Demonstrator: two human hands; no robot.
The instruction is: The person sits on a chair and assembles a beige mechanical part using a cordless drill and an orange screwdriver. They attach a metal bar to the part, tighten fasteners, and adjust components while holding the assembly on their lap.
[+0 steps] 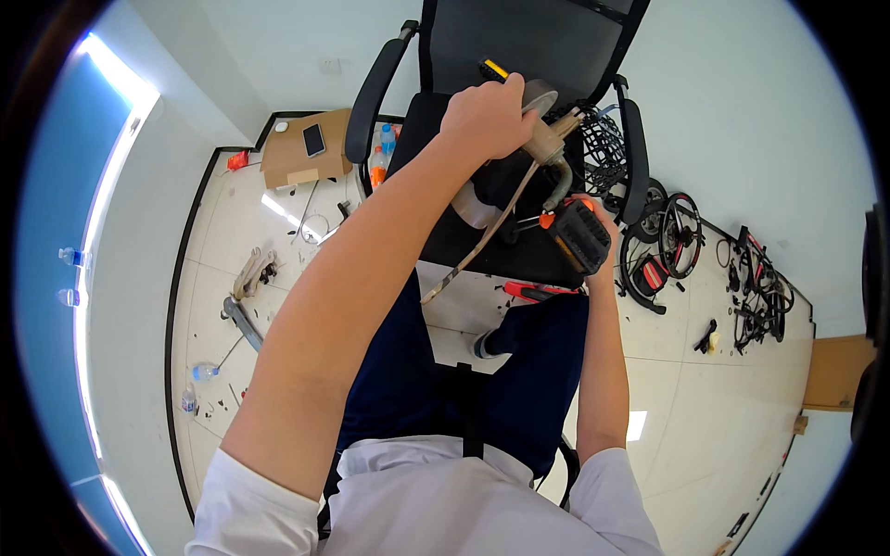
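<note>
Curls left hand (pixel 487 122) against metal tube assembly (pixel 542 145) over black seat (pixel 519 263), with exact hold hidden; wraps right hand (pixel 603 227) round black-and-orange tool (pixel 581 238). Appears to brace and work the assembly, so calls for steady alignment. Sits crowded by black mesh (pixel 604 153) and right armrest (pixel 634 157), with wheels (pixel 681 234) beyond.

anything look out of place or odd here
Yes: a wheel and other bike-like parts are strewn on the tiled floor at right, untidy and apparently loose. Also, the left hand holds a metal tubular part over an office chair, an unlikely workbench.
</note>
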